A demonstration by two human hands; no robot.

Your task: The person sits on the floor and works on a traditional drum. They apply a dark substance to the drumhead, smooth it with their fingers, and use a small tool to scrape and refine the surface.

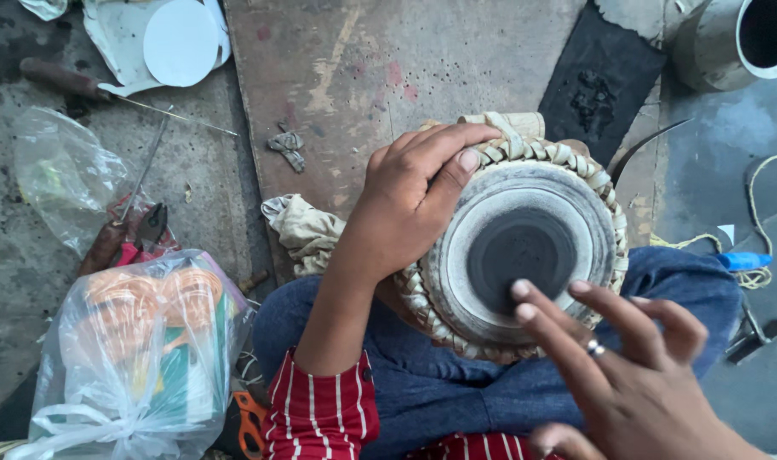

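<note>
Drum (524, 247) with black centre on lap, left hand (405, 204) gripping its braided rim, right hand (635, 383) fingers (546, 328) spread, tips touching drumhead, plastic bag (141, 349) beside.

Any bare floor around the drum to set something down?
Most room is the brown board above the drum, bordered by the white disc at left and the black pad at right; only a small scrap lies on it. The left side is crowded with plastic bags and pliers. The left hand grips the drum's rim; the right hand fingers its head.
</note>
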